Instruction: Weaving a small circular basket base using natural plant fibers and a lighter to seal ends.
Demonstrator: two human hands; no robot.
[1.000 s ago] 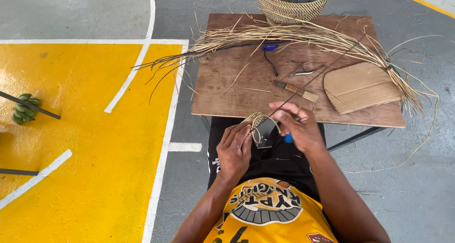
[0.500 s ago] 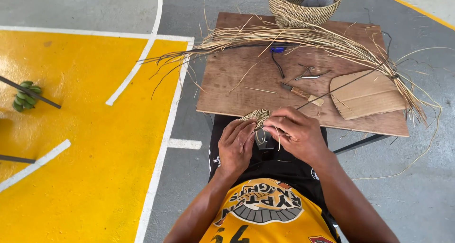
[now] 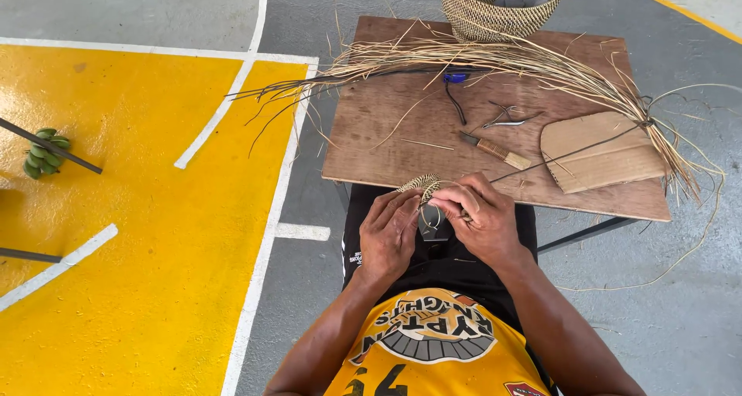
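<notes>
My left hand (image 3: 389, 232) and my right hand (image 3: 478, 214) meet over my lap at the near edge of a low wooden board table (image 3: 386, 141). Between their fingertips sits a small woven straw coil (image 3: 421, 185). The left hand pinches the coil from the left. The right hand's fingers are closed on a long thin dark strand (image 3: 572, 152) that runs up and right across the table. A thick bundle of dry straw fibres (image 3: 502, 60) lies across the far part of the table.
A woven basket (image 3: 495, 10) stands at the table's far edge. On the table lie a wooden-handled tool (image 3: 495, 150), small metal snips (image 3: 506, 118) and a folded piece of cardboard (image 3: 599, 152). A green banana bunch (image 3: 45, 152) lies on the yellow floor at left.
My hands have drawn closer together around the coil. The right hand moved up to the coil with the strand. The view shifted slightly, so the table sits more to the right.
</notes>
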